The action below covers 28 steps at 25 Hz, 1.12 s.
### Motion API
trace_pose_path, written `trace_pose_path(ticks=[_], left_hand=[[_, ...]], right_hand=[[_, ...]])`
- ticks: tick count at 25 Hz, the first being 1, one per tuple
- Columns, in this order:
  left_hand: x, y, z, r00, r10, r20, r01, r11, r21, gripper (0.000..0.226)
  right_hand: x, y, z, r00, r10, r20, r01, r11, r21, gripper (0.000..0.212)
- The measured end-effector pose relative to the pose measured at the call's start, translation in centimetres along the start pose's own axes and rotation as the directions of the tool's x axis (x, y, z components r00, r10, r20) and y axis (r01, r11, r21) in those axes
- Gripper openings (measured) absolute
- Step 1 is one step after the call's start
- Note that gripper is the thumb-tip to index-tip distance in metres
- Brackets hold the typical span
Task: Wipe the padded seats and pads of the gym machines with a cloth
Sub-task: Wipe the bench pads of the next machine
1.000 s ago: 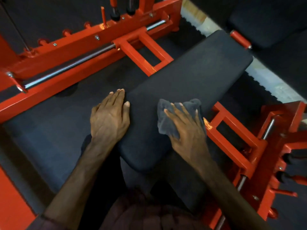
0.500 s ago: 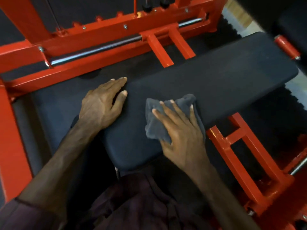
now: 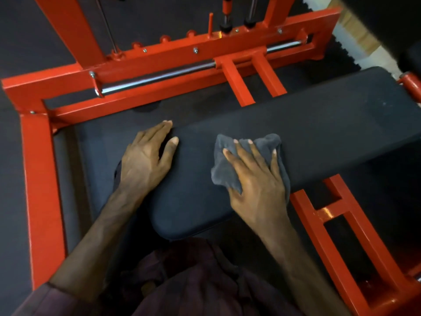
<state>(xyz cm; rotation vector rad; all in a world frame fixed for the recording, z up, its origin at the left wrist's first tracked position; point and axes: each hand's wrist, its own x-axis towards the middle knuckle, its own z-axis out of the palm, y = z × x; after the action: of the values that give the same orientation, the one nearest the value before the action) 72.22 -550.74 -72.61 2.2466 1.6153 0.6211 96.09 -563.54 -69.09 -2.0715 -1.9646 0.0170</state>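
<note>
Grey cloth (image 3: 230,172) on a black padded seat (image 3: 319,133), red machine frame (image 3: 38,179), chrome rod (image 3: 159,78)

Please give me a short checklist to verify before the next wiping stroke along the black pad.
1. Grey cloth lies on the black pad: ok.
2. Right hand presses flat on the cloth: ok.
3. Left hand rests on the pad's edge, apart from the cloth: ok.
4. Pad surface ahead of the cloth bears no objects: ok.
5. Cloth is damp or clean: cannot tell.
</note>
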Motion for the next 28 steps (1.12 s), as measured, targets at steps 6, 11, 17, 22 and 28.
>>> trace_pose_path(ticks=[6,11,17,22,28], left_hand=[[0.5,0.1,-0.4,1.0,0.004,0.016,-0.004,1.0,-0.015,0.049],[0.3,0.5,-0.5,1.0,-0.023,0.019,0.023,1.0,0.004,0.048],[0.6,-0.3,-0.3,0.999,-0.01,0.036,0.01,1.0,0.007,0.048],[0.6,-0.1,-0.2,0.999,-0.033,0.04,0.032,0.999,0.014,0.047],[0.7,-0.4,-0.1,0.998,-0.028,0.049,0.026,0.999,0.024,0.047]], right_hand=[[2.4,-2.4,1.0,0.969,-0.236,0.077,0.235,0.972,0.02,0.071],[2.6,-0.3,0.6,0.993,-0.104,0.054,0.106,0.994,-0.019,0.071],[8.7,-1.5,2.0,0.97,-0.226,0.093,0.225,0.974,0.019,0.071],[4.9,-1.0,1.1,0.955,-0.266,0.127,0.266,0.964,0.019,0.071],[10.6,-1.6,2.6,0.987,-0.15,0.058,0.149,0.988,0.028,0.069]])
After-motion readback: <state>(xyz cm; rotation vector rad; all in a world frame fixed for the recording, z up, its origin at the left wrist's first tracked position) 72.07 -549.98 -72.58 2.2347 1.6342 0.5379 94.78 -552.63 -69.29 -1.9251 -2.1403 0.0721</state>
